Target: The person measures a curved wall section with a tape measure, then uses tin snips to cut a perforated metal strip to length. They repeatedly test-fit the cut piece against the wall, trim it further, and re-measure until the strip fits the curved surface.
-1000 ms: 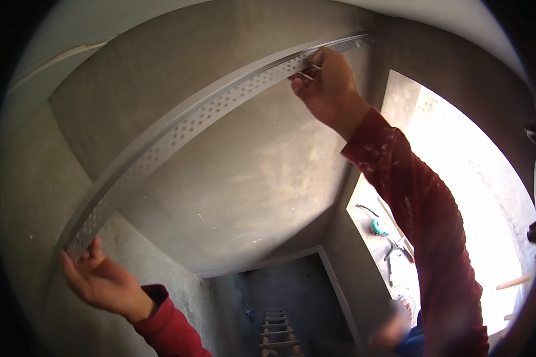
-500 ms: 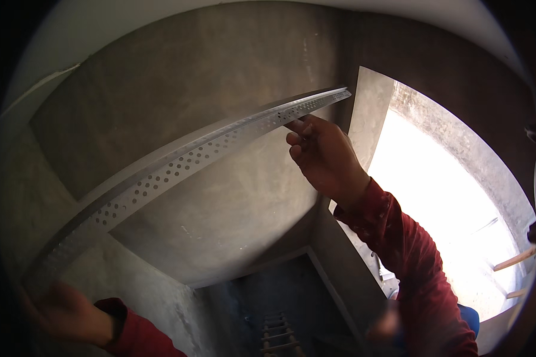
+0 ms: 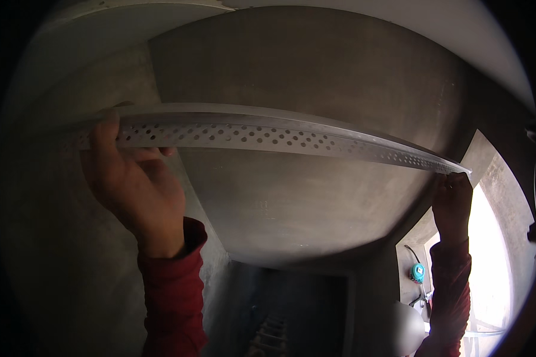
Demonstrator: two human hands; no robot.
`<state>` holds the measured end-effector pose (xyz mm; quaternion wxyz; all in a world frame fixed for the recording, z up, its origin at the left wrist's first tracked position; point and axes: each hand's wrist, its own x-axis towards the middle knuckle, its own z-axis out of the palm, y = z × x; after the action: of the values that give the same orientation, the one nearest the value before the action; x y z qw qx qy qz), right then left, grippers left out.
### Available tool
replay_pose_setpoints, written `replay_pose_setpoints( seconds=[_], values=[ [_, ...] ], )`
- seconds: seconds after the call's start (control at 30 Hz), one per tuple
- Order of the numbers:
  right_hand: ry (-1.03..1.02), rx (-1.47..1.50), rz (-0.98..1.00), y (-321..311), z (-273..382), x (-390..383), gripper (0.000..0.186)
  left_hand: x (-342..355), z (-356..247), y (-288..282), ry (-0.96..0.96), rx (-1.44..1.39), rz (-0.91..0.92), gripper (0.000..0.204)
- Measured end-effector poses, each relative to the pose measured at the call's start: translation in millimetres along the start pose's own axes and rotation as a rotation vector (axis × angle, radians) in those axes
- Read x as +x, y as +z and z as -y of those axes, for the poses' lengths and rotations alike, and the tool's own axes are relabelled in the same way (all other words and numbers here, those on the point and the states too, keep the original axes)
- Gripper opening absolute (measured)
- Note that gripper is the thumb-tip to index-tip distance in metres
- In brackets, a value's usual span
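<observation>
A long perforated metal trim strip (image 3: pixel 256 135) spans the view in front of the grey wall, raised close under the ceiling. Rows of small round holes run along its lower flange, with a ridge above them. My left hand (image 3: pixel 140 196) is closed on its left part, one digit over the front face and the other fingers partly hidden behind. Near the strip's far right end, my right hand (image 3: pixel 452 199) grips the lower edge with bent fingers. Both arms are stretched upward in red sleeves. The strip's left tip fades into shadow.
White ceiling (image 3: pixel 339 7) curves above the grey wall (image 3: pixel 315 208). A bright opening (image 3: pixel 491 244) lies at the right, with a teal round tool (image 3: pixel 417 272) on its ledge beside a blurred white shape (image 3: pixel 408 327). Far below, a ladder (image 3: pixel 271 334) stands in a dark doorway.
The strip has swung from steeply slanted to nearly level, its left end rising. My left hand has come up from the lower left; my right hand has shifted right, to the strip's end.
</observation>
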<state>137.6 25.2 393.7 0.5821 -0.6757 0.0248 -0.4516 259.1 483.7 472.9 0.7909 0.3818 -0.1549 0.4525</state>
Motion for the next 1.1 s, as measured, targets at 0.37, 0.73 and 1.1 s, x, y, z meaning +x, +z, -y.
replay_pose_setpoints(
  seconds=[0.37, 0.73, 1.1],
  values=[
    [-0.098, -0.019, -0.13, -100.0, -18.2, -3.3, 0.014, 23.0, 87.5, 83.9, -0.504, -0.131, 0.46, 0.015],
    [-0.214, 0.304, 0.007, -2.7, 23.1, 64.2, 0.029, 123.4, 153.7, 129.1, -0.594, -0.171, 0.409, 0.015],
    [-0.044, 0.72, -0.152, 46.9, 54.6, 74.0, 0.023, 163.1, 174.0, 140.3, -0.577, -0.12, 0.442, 0.011]
  ],
)
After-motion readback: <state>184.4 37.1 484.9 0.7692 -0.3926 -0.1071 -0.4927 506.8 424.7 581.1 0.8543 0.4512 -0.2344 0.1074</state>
